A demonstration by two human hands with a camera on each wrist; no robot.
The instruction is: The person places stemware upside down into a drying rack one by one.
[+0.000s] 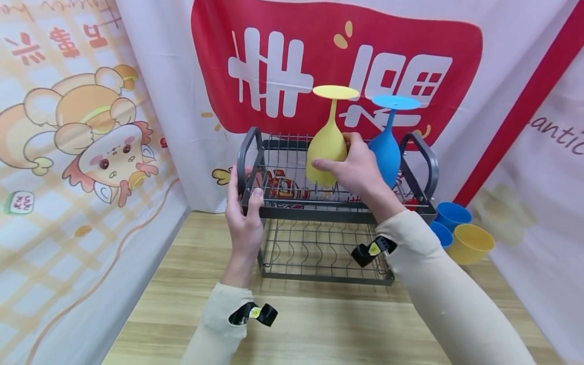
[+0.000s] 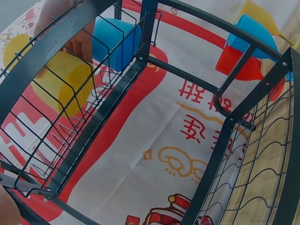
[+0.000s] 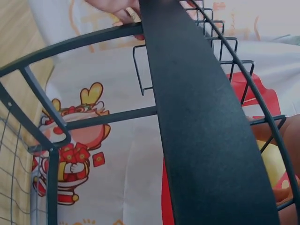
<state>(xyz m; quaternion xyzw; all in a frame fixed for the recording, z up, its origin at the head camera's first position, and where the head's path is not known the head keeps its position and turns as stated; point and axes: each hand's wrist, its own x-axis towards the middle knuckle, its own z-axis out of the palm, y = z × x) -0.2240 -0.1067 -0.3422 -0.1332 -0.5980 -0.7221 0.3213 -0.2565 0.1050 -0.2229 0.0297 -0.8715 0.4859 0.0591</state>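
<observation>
On the upper tier of a dark two-tier dish rack (image 1: 315, 215), a yellow goblet (image 1: 323, 154) stands upside down, its foot uppermost. My right hand (image 1: 358, 170) grips its bowl, thumb in front and fingers round the right side. Just right of that hand is an upturned blue goblet (image 1: 385, 152), partly hidden behind it. At the rack's left end, my left hand (image 1: 244, 223) holds the upper frame beside the looped handle, thumb at the front corner. The left wrist view shows the yellow bowl (image 2: 65, 84) and blue bowl (image 2: 115, 42) through the wires.
Right of the rack, more goblets stand on the wooden table (image 1: 310, 324), among them a yellow one (image 1: 470, 243) and a blue one (image 1: 453, 215); a red one (image 2: 239, 65) shows in the left wrist view. Wavy wires line the lower tier. Printed cloth (image 1: 159, 101) hangs close behind and at both sides.
</observation>
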